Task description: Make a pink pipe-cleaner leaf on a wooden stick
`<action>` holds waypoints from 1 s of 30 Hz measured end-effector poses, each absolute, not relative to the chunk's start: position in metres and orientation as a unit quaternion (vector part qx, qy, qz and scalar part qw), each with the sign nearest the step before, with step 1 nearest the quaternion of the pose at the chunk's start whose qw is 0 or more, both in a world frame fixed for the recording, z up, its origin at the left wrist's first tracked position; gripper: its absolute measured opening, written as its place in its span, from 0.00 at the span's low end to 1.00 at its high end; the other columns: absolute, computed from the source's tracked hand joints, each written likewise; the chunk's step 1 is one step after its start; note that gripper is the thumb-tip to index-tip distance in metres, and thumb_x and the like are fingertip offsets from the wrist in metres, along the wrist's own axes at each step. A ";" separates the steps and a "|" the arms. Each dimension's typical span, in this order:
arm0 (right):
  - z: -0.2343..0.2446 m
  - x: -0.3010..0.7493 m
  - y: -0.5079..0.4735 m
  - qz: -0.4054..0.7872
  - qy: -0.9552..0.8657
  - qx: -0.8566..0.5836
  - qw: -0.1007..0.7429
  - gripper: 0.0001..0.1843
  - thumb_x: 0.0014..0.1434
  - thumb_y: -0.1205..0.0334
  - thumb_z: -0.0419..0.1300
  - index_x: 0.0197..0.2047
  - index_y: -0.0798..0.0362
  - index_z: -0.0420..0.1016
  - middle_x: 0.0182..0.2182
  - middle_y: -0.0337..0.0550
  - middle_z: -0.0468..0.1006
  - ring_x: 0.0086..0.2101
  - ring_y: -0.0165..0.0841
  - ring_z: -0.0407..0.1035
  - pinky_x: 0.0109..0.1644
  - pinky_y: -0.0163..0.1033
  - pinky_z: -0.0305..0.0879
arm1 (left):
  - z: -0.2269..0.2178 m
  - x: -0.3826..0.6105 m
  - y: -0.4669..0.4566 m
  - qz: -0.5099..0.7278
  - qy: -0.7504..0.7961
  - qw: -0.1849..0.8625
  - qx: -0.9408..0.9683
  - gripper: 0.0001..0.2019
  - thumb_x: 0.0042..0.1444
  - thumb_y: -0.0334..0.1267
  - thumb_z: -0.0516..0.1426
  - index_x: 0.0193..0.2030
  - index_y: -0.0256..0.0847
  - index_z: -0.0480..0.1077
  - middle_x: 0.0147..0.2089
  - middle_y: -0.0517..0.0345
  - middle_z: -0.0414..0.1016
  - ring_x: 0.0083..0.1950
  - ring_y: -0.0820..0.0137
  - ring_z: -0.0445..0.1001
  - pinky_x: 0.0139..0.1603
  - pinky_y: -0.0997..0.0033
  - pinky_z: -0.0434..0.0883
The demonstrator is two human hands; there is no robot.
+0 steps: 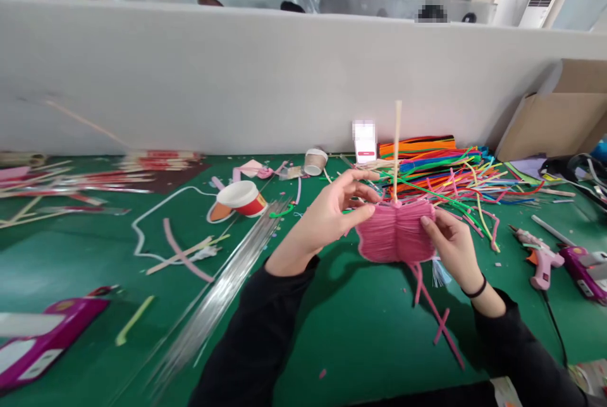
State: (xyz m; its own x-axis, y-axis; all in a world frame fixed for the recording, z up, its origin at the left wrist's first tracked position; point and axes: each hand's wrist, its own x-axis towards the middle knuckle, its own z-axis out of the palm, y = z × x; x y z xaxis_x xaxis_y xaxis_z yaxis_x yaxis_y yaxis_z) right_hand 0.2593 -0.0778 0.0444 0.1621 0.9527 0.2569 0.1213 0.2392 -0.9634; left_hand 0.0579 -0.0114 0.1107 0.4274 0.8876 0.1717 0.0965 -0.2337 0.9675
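Observation:
A pink pipe-cleaner piece (396, 233), made of tightly packed rows with a ridge down its middle, is held up above the green table. A pale wooden stick (397, 148) rises upright from its top centre. At the upper left corner, my left hand (339, 208) has its thumb and curled fingers closed on the edge, index finger lifted. The right edge is pinched by my right hand (453, 242), thumb in front and fingers behind. Below the piece, loose pink pipe cleaners (439, 315) trail down; whether they are attached to it is unclear.
Colourful pipe cleaners (441, 170) heap up behind my hands, beside a phone (365, 141) against the partition. Left are a paper cup (244, 198), thin metal wires (227, 280) and a purple device (52, 334). Right lie a pink glue gun (543, 261) and a cardboard box (554, 116).

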 end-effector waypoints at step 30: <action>0.066 0.246 -0.087 0.449 -0.486 -0.464 0.590 0.12 0.53 0.51 0.67 0.34 0.50 0.75 0.30 0.39 0.79 0.31 0.32 0.73 0.35 0.36 0.70 | 0.122 0.071 -0.032 0.338 0.363 0.514 0.700 0.34 0.48 0.34 0.65 0.62 0.42 0.62 0.31 0.60 0.81 0.38 0.63 0.81 0.43 0.63 0.76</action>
State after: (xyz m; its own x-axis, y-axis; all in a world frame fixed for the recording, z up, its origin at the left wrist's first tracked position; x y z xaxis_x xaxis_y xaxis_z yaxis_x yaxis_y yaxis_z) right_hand 0.2456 -0.0874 0.0660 0.1255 0.9797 0.1566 -0.0784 0.1672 -0.9828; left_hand 0.0715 -0.0315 0.1223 0.5068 0.8562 0.1004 0.1609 -0.2084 0.9647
